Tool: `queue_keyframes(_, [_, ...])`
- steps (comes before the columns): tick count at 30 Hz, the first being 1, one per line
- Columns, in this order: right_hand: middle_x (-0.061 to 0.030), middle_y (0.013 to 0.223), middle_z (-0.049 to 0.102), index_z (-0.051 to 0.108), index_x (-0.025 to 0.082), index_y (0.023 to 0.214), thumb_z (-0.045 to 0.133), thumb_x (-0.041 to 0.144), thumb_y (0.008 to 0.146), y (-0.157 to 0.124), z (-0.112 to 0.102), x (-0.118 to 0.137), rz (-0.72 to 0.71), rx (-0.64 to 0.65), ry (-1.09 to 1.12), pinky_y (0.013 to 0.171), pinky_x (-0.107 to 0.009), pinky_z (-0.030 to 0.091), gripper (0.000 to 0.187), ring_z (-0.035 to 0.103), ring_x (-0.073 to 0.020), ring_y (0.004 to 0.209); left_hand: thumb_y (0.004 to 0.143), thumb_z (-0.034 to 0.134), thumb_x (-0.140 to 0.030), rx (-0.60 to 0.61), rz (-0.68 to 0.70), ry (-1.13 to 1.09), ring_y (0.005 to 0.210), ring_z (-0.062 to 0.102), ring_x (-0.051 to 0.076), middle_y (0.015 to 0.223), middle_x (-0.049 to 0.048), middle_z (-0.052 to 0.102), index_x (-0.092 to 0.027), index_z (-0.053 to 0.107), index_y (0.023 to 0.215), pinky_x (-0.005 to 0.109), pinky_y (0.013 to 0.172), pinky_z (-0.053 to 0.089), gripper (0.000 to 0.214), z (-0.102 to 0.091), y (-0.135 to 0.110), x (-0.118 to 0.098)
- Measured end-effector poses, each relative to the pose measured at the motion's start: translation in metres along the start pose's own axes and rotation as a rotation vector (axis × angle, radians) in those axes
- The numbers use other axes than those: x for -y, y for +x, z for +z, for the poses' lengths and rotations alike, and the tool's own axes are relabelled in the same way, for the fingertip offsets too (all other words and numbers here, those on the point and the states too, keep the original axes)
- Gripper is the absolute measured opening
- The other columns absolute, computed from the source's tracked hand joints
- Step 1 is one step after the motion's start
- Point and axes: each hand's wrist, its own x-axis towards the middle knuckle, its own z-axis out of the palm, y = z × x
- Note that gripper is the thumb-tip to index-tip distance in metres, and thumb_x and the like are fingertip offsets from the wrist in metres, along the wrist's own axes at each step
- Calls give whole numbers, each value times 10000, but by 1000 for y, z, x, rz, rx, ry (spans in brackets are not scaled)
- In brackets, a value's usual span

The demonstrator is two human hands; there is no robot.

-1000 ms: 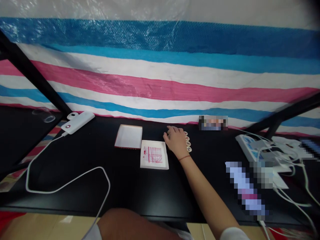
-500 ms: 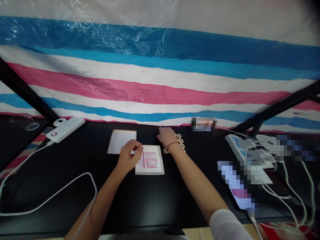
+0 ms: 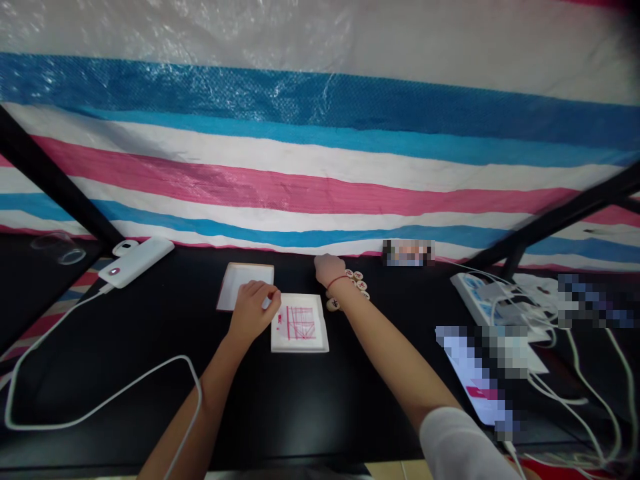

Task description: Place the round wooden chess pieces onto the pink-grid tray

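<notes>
My left hand [image 3: 254, 311] hovers between a shallow box lid [image 3: 233, 285] and a white tray [image 3: 321, 343] whose sheet bears a red line drawing. Its fingers are curled, with thumb and index close together; anything between them is too small to make out. Farther forward, my right hand [image 3: 330, 270], with a thin red band on the wrist, reaches to the left edge of a cluster of round wooden Chinese chess pieces [image 3: 362, 285]. Red characters mark several of them, and a dark one marks another. The back of the right hand hides its fingers.
A white power bank [image 3: 137, 261] with a cable stands at the left, near a clear cup [image 3: 70, 253]. A phone [image 3: 467, 373], a power strip [image 3: 470, 293] and tangled cables fill the right side. A striped sheet [image 3: 320, 193] hangs behind the black table [image 3: 300, 413].
My left hand has drawn slightly left, uncovering more red marks at the tray's left side. My right hand stays by the chess pieces, shifted a little. The whole view has moved slightly.
</notes>
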Motion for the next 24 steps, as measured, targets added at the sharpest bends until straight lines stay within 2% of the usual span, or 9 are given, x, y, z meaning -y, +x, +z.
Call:
queue_keyframes(6, [-265,1131,652,680,48,1089,474,-16,847,-2,-10,0,-50,-41,93,842,-396,500,324,633,-328,1088,898,468,-207,-10,21,-12,727,562,186,682,14,615,-198,589,736,348,744,421,203,1,-1,2])
queue_keyframes(8, [-242,1124,663,680,57,1083,539,37,843,-9,-14,-3,-105,-59,151,859,-374,496,279,633,-311,1087,912,475,-222,-14,20,-35,796,589,196,766,30,641,-198,627,853,360,793,452,165,3,-2,3])
queue_keyframes(10, [-162,1083,700,673,109,1101,605,146,849,-19,-16,-6,-182,-71,225,857,-304,497,264,655,-245,1044,930,484,-257,-5,16,-81,924,608,202,977,66,651,-205,612,1085,365,867,476,207,6,-3,4])
queue_keyframes(13, [-56,954,739,650,164,1129,630,276,847,-36,-9,-8,-349,-53,581,798,-244,512,304,686,-169,916,947,487,-311,59,40,-158,1090,594,203,1309,109,518,-240,455,1341,346,931,496,402,11,-5,5])
queue_keyframes(16, [-42,854,740,661,157,1070,651,304,806,-51,8,-5,-472,30,1090,734,-277,537,303,693,-181,834,954,475,-296,112,59,-190,1169,566,211,1334,88,512,-262,443,1352,343,973,490,400,14,-7,4])
queue_keyframes(19, [-33,823,727,647,166,1047,673,345,775,-61,26,2,-417,128,1412,657,-274,556,327,689,-164,736,951,477,-251,134,33,-218,1130,581,202,1218,71,588,-245,518,1259,350,978,487,311,14,-8,1])
queue_keyframes(21, [-18,822,714,628,187,1052,695,375,752,-67,35,6,-346,179,1543,595,-263,566,361,677,-141,655,939,498,-245,151,16,-241,1074,600,198,1169,70,606,-233,546,1203,353,948,503,268,14,-9,-1])
queue_keyframes(24, [-1,801,698,629,206,1005,729,416,716,-70,46,10,-270,164,1662,560,-261,580,371,672,-133,602,930,501,-234,152,0,-254,1012,615,190,1120,69,613,-236,531,1226,357,909,519,298,14,-9,-2])
